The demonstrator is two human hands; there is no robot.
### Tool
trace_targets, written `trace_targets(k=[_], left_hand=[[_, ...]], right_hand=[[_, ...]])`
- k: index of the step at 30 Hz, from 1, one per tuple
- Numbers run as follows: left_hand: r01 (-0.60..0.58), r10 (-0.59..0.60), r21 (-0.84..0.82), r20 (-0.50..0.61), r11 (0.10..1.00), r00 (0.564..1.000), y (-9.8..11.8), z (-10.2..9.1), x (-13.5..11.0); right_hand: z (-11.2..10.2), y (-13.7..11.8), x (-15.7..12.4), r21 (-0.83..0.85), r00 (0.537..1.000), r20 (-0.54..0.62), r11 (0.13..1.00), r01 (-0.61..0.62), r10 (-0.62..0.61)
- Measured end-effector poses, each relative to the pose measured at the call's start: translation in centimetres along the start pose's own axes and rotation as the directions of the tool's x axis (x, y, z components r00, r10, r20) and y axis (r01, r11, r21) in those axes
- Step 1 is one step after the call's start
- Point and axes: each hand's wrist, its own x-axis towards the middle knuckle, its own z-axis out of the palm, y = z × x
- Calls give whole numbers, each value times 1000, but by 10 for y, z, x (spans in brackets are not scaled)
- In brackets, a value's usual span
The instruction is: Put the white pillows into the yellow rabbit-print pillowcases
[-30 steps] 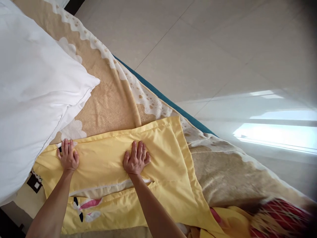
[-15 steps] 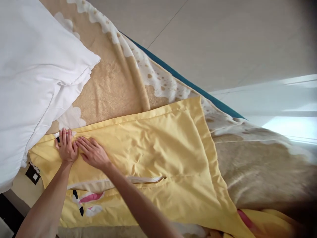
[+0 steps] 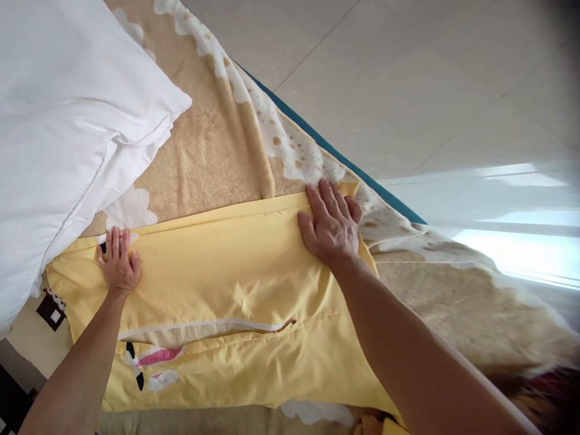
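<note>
A yellow pillowcase [image 3: 217,272] lies spread out, with an open zipper slit [image 3: 203,329] running along its middle and pink, white and black printed shapes [image 3: 156,362] near its lower left. My left hand [image 3: 118,263] presses flat on its upper left edge, fingers stretched over a printed patch. At the upper right corner my right hand [image 3: 333,226] lies flat on the cloth, fingers spread. Between the two hands the upper edge runs nearly straight and the fabric there looks smooth. Wrinkles show lower down, near the zipper's end.
Underneath is a tan and white patterned blanket [image 3: 199,145]. A white pillow [image 3: 90,103] rests at the left. Along the blanket's far edge shows a teal strip [image 3: 317,136], with pale tiled floor [image 3: 408,78] beyond it. A dark house-shaped print [image 3: 52,311] lies at the lower left.
My right hand has slid from beside my left hand to the right corner of the pillowcase. The upper part of the cloth is smoother now. The left hand stays in place.
</note>
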Motion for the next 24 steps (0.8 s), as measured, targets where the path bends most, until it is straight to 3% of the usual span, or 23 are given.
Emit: trace_targets(k=[4,7,9,10,12,14,15,17,20,21,24], left_hand=[[13,-12,-24,16,1000,1000,1,-1,0],[-3,3,-32,10,999,1000,0,-3,-1],[-12,12,-46,1,999,1000,1,-3,-1],[-10,10,-58,-3,998,1000,1,-3,0],[-3,2,-87,-10,996,1000,3,-2,3],[-1,-2,-111,-25,994,1000,4,-2,5],[-13,9,-123,-30,992,999,2,-4,5],[-97,97,-143,-7,985,995,-11,-11,-4],[-283,293,-129,62,950,954,-58,-30,-33],[-290,296,-98,49,952,954,-80,-37,-44],[-41,41,-2,14,999,999,-146,-58,-68]], right_hand=[[-1,-10,4,-18,997,5,997,-75,75],[-3,-58,-22,-13,988,-132,997,-81,79],[0,-117,-60,9,975,-190,993,116,-112],[3,-151,-82,37,960,-155,969,243,-235],[14,-213,-121,126,880,-16,872,473,-475],[28,-247,-146,179,830,78,827,533,-552],[33,-249,-152,174,828,106,830,530,-550],[35,-222,-154,103,879,117,886,452,-462],[19,-126,-152,-47,980,44,979,196,-194],[11,-89,-154,-77,993,26,990,114,-113],[-12,2,-166,-113,996,-39,990,-78,74]])
